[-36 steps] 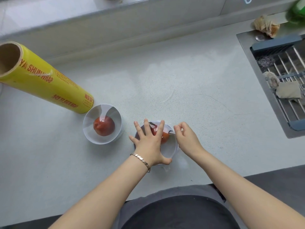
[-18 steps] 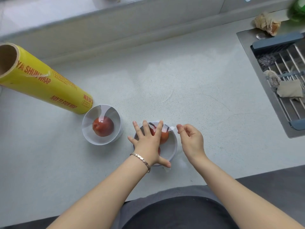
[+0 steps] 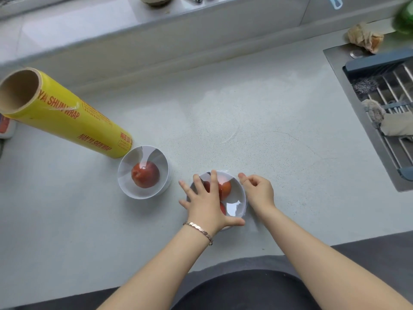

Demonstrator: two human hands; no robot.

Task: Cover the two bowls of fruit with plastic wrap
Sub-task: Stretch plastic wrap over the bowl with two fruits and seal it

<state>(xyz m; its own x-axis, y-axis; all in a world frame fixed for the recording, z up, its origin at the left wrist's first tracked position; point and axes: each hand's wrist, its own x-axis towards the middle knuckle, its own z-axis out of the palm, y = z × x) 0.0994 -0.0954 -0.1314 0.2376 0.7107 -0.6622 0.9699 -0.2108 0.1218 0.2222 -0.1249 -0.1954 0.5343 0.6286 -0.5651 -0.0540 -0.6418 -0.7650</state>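
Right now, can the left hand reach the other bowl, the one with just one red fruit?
Probably yes. The left hand lies flat on the near bowl, and the other bowl stands close to its left, with only bare counter between them.

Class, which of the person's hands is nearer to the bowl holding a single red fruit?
Left. The left hand rests flat on the other bowl, right of the single-fruit bowl; the right hand is farther right, at that bowl's rim.
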